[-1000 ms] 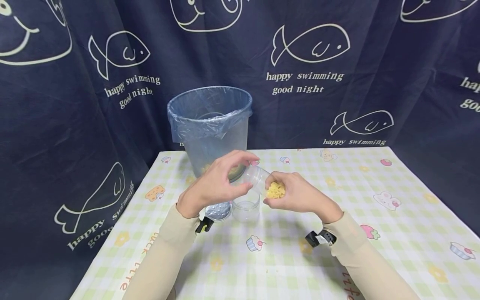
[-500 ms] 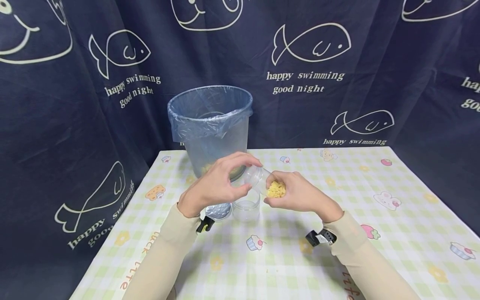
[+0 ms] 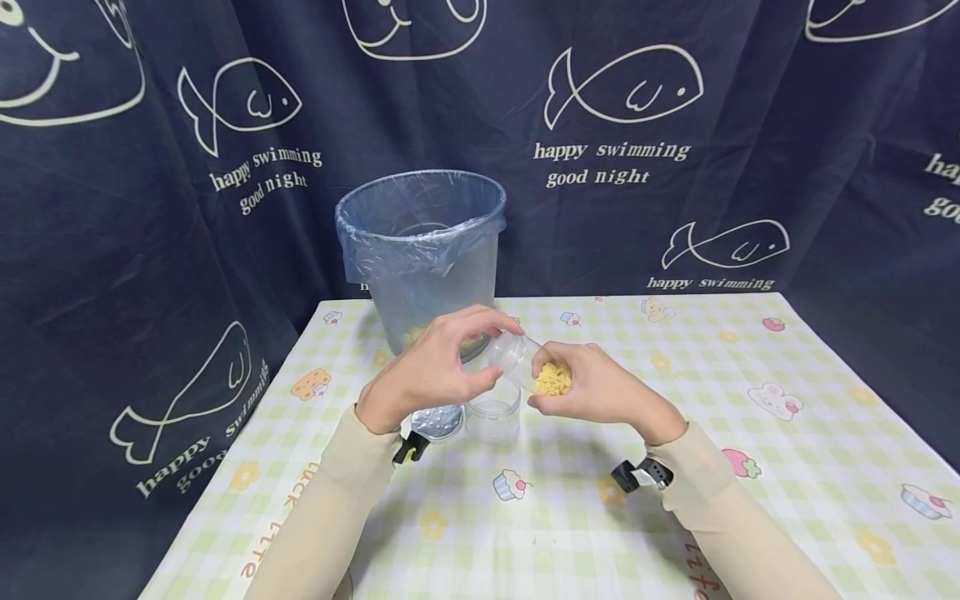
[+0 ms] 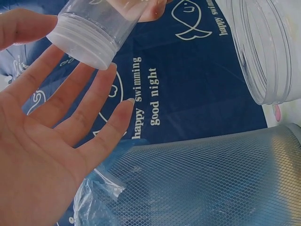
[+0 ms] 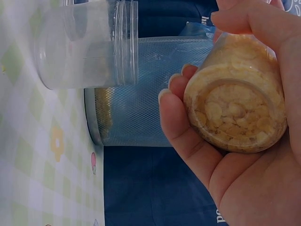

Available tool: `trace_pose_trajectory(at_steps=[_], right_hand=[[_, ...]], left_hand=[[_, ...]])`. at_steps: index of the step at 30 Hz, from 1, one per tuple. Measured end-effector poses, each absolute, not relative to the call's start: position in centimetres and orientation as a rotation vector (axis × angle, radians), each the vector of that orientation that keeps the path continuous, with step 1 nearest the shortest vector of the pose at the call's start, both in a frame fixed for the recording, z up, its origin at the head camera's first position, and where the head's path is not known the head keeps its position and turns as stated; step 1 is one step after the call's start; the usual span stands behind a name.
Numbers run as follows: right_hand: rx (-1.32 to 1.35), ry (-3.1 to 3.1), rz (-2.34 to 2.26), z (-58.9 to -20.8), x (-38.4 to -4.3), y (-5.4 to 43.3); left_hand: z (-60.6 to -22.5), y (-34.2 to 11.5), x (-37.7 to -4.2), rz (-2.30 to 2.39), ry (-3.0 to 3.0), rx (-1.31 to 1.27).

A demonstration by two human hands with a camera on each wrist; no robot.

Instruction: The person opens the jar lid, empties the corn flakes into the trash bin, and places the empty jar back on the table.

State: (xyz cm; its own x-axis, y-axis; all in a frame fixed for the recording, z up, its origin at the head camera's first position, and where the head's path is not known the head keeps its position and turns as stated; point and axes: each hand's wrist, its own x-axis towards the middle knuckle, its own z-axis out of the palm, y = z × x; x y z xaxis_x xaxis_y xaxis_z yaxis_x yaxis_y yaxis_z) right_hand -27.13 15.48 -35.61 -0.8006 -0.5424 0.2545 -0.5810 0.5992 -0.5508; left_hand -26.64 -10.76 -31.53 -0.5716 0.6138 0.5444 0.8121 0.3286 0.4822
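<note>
Tilted jar (image 3: 531,372), wrapped by the right grip (image 3: 592,383) (clear plastic, yellow flakes (image 3: 553,379) inside); left grip (image 3: 435,362) pinches its round cap (image 4: 82,42).

The left forearm (image 3: 322,508) and right forearm (image 3: 742,517) slanted inward over the surface (image 3: 585,542), toward its far edge. The left hand (image 3: 431,367) gripped between its thumb and spread fingers; opposite, the right hand (image 3: 596,383) curled its fingers and thumb in a rounded hold.
</note>
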Motion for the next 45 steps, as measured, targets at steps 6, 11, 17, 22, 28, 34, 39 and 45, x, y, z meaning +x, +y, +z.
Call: trace_pose_trajectory(at_steps=[6,11,17,22,28,34,39,45], right_hand=[[0.967,-2.757,0.982,-35.64,-27.09,15.47],[0.960,-2.766,0.980,-35.67,-27.06,15.49],[0.956,-2.768,0.975,-35.68,-27.07,15.51],[0.959,-2.766,0.980,-35.64,-27.01,15.48],[0.963,-2.762,0.979,-35.67,-27.00,15.49],[0.970,-2.759,0.983,-35.69,-27.02,15.49],[0.976,-2.756,0.981,-35.71,-27.05,15.48],[0.979,-2.755,0.986,-35.70,-27.06,15.45]], left_hand=[[-31.56,-10.82,-26.59,-1.105,-2.352,-1.274],[-31.53,-10.82,-26.53,-1.116,-2.368,-1.264],[-31.53,-10.75,-26.55,-1.115,-2.374,-1.254],[-31.56,-10.75,-26.59,-1.112,-2.376,-1.249],[-31.54,-10.75,-26.55,-1.113,-2.383,-1.241],[-31.51,-10.75,-26.55,-1.117,-2.393,-1.233],[-31.53,-10.79,-26.61,-1.113,-2.401,-1.223],[-31.64,-10.89,-26.81,-1.110,-2.410,-1.208]])
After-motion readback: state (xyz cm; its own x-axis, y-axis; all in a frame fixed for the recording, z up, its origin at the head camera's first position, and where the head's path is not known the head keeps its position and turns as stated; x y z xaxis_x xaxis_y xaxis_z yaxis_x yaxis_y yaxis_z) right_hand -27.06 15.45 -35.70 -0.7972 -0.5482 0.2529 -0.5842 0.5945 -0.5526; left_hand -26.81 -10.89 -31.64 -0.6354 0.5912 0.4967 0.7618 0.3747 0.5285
